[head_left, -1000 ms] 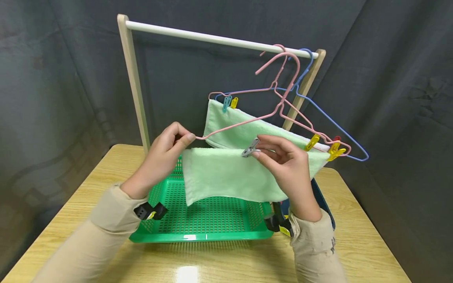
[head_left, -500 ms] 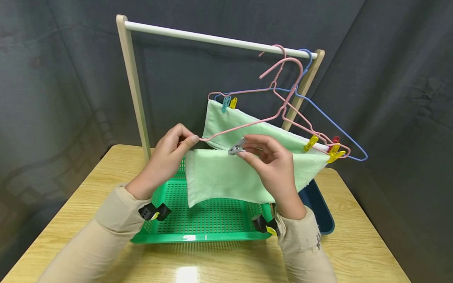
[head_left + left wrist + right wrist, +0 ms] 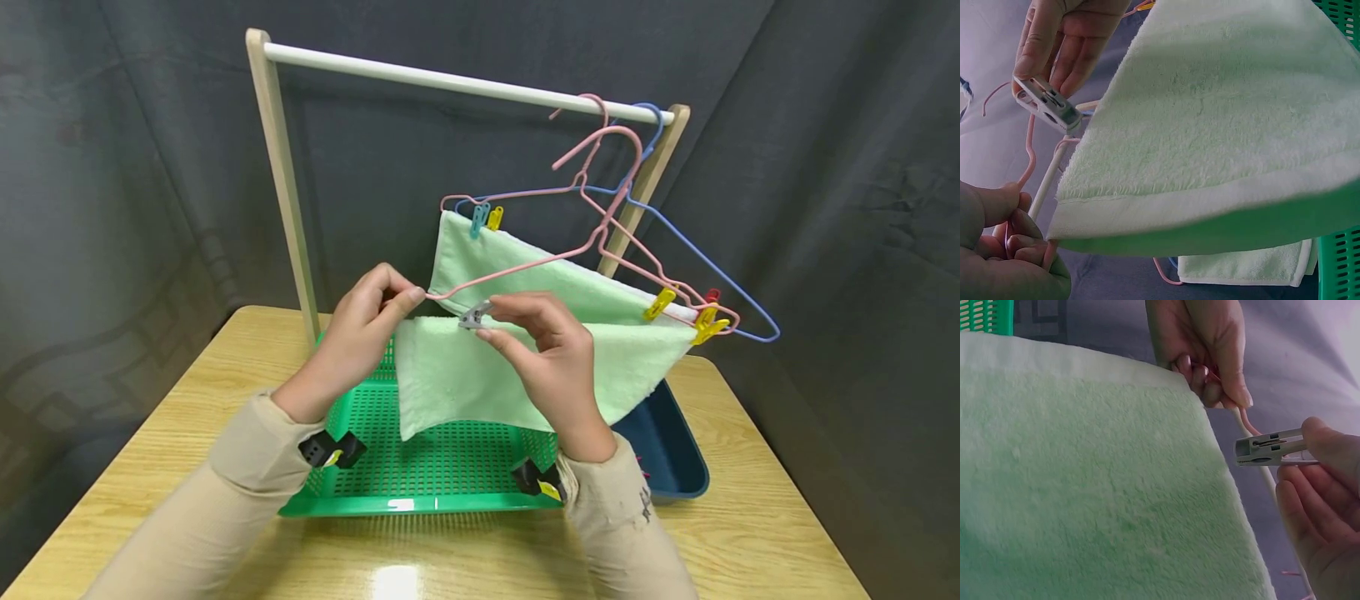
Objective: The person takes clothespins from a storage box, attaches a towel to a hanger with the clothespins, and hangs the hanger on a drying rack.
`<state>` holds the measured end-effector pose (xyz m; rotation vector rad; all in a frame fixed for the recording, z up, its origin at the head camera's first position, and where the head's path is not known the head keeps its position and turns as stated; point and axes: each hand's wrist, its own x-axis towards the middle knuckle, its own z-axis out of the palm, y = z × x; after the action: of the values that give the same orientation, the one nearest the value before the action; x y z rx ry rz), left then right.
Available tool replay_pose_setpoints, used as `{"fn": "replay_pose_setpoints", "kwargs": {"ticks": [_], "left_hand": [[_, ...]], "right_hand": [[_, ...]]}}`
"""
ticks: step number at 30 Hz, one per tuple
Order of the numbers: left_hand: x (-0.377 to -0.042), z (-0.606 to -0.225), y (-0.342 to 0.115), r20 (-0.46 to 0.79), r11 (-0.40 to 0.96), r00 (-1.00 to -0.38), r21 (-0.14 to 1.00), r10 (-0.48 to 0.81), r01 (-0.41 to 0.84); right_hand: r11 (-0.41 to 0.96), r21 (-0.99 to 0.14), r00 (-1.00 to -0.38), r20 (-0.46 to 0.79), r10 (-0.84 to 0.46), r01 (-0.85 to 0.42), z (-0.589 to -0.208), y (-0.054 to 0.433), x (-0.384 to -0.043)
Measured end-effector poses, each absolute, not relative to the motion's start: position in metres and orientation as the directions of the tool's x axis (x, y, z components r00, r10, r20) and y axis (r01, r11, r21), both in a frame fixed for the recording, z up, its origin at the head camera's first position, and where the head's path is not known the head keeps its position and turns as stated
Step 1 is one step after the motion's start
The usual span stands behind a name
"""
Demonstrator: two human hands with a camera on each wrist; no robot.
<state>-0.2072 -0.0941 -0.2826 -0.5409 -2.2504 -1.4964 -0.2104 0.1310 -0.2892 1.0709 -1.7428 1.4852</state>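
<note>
My left hand [image 3: 363, 333] pinches the left end of a pink hanger [image 3: 517, 267] between thumb and fingers. The corner of a pale green towel [image 3: 1204, 106] sits right at these fingers. Draped below the hanger, the towel's far end is fastened by a yellow clothespin [image 3: 709, 332] on the right. My right hand [image 3: 555, 358] pinches a grey clothespin [image 3: 1266, 448] by its handles. Its nose points left, close over the towel's top edge, just short of my left fingers. In the left wrist view, the right hand [image 3: 1072, 44] appears above the hanger wire.
Behind, a second green towel [image 3: 540, 271] hangs from pink and blue hangers [image 3: 701, 250] on a rack with a white rod [image 3: 450, 82]. A green perforated basket [image 3: 427, 504] stands beneath on the wooden table [image 3: 172, 433]. A dark blue tray [image 3: 693, 467] lies to the right.
My right hand has carried the grey clothespin left along the towel's top edge, toward my left hand. The held hanger has shifted slightly right and down. More of the blue tray shows.
</note>
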Motion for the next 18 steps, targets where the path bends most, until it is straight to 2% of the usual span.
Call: {"fn": "replay_pose_setpoints", "kwargs": {"ticks": [7, 18], "left_hand": [[-0.209, -0.284, -0.094, 0.511, 0.373, -0.852, 0.774, 0.109, 0.512], [-0.209, -0.285, -0.092, 0.502, 0.364, -0.857, 0.781, 0.119, 0.508]], "right_hand": [[0.03, -0.467, -0.463, 0.862, -0.207, -0.884, -0.293, 0.124, -0.215], [0.033, -0.466, -0.461, 0.861, -0.216, -0.884, -0.294, 0.116, -0.217]]}}
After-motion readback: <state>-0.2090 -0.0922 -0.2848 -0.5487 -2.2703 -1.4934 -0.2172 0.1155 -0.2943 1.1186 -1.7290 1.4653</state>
